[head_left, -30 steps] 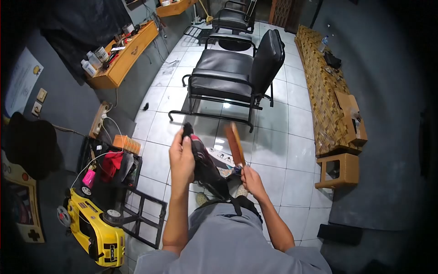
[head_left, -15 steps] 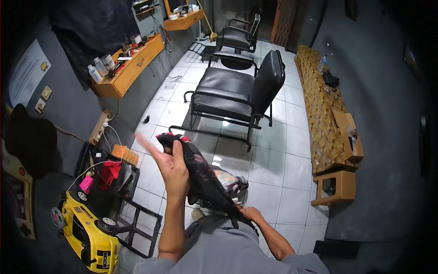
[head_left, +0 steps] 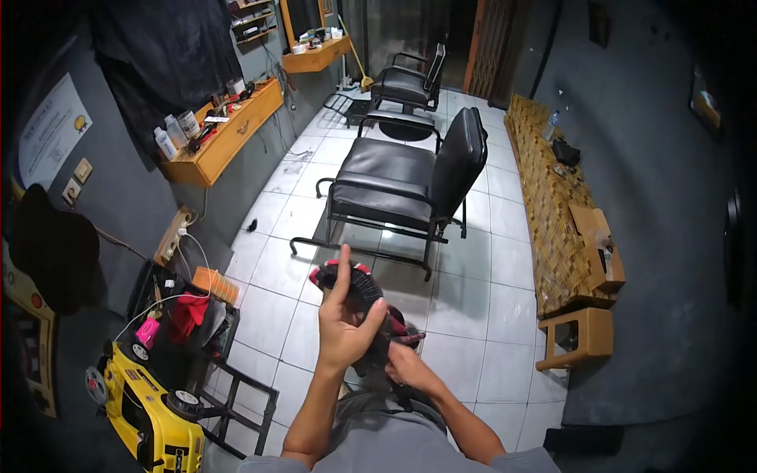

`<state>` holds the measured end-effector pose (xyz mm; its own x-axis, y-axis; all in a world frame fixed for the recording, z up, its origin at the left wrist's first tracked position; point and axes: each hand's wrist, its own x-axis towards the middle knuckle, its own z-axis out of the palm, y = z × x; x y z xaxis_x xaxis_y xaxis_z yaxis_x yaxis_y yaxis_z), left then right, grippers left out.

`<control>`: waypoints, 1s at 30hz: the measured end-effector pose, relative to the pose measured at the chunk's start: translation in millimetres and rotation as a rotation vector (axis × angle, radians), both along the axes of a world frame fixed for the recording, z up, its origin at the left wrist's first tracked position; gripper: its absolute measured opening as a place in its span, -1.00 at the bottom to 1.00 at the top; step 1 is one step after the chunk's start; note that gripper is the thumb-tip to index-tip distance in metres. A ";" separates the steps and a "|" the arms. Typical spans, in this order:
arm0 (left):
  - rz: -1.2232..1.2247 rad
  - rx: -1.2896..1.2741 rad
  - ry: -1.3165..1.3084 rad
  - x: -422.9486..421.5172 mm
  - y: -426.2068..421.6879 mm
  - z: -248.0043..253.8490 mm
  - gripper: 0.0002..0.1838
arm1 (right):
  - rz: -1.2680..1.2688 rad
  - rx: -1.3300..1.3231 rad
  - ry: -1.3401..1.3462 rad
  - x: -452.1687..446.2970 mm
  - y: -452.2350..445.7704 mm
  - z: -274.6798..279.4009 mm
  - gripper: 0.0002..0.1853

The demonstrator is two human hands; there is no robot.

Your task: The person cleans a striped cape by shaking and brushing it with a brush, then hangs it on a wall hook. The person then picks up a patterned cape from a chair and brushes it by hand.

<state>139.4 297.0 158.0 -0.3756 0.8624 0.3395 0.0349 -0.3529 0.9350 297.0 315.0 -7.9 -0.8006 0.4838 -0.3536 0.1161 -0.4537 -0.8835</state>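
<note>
A dark cloth item with red and patterned parts (head_left: 359,284) hangs in front of my body, between my hands. My left hand (head_left: 344,331) is against its left side, index finger pointing up and thumb spread apart from it; the other fingers are partly hidden. At the lower right of the cloth, my right hand (head_left: 406,367) has its fingers curled round a dark part of it. The orange-brown brush seen earlier is not visible.
A black barber chair (head_left: 386,177) stands ahead, another behind it. At left are a wooden shelf (head_left: 225,142) with bottles, a cart and a yellow toy car (head_left: 150,402). A woven-topped bench (head_left: 544,213) and brown stool (head_left: 579,339) line the right.
The brush in my right hand has gone out of sight, and that hand now grips the cloth. My left hand has moved right and lower with the cloth. The view has tilted up.
</note>
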 end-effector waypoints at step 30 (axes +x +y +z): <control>-0.025 0.207 -0.231 -6.7 -4.3 27.6 0.13 | 0.224 0.743 -0.954 85.4 -12.4 -166.1 -0.40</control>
<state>132.7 292.7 185.5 -0.4426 0.7940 0.4168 -0.1813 -0.5344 0.8255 382.5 302.6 -174.0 -0.4637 0.7025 -0.5399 0.8675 0.2362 -0.4377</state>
